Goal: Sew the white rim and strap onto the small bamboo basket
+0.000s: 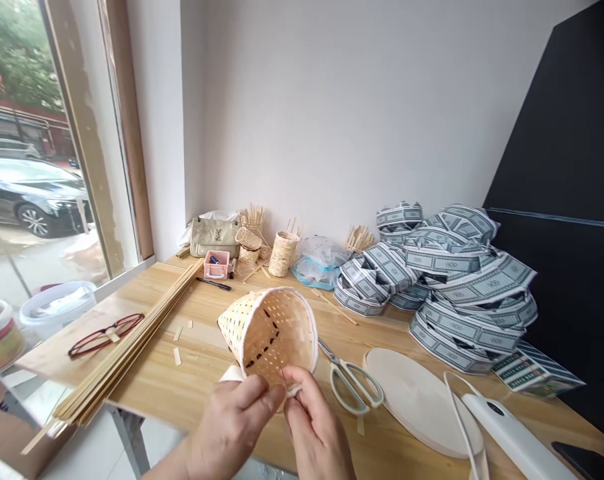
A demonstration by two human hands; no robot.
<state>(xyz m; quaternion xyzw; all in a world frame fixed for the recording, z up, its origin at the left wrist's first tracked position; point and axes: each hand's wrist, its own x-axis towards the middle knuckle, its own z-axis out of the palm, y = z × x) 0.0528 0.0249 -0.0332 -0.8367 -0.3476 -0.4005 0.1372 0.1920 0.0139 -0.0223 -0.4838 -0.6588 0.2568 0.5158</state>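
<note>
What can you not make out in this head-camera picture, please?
All in the head view:
- What the left hand pinches at the woven cone: hidden by its own fingers.
- What the clear plastic bag holds: obscured by crumpled plastic.
- The ends of the white device and black object: cut off by the bottom edge.

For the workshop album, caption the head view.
Two hands work at the white rim of a woven cone, scissors lying nearby.
</note>
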